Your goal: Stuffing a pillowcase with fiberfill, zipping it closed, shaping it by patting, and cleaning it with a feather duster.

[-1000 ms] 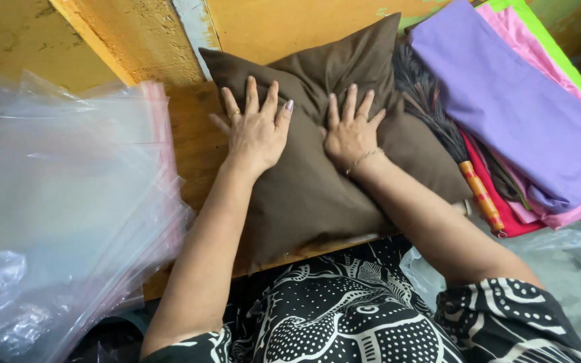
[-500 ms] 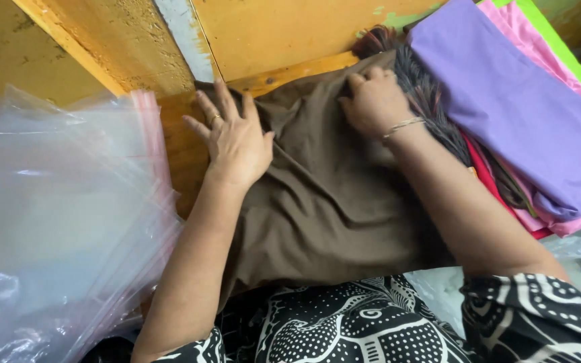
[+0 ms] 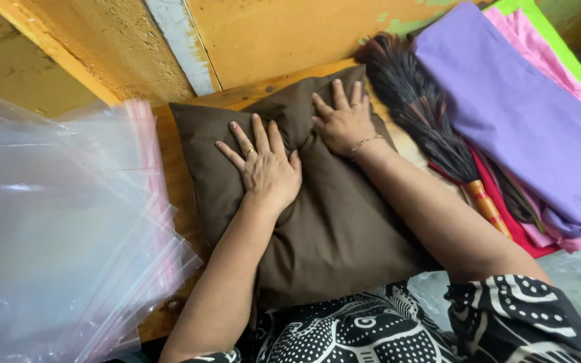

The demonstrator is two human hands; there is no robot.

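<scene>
Soft even daylight, sharp focus, glare on plastic bags (image 3: 55,228)

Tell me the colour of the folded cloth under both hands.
Dark brown, plain, no pattern: the folded cloth shows best in the head view.

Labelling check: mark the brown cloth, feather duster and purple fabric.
brown cloth (image 3: 344,222), head view, lower middle of the fabric
feather duster (image 3: 418,107), head view, dark feathers
purple fabric (image 3: 526,114), head view, middle of the top fold
</scene>
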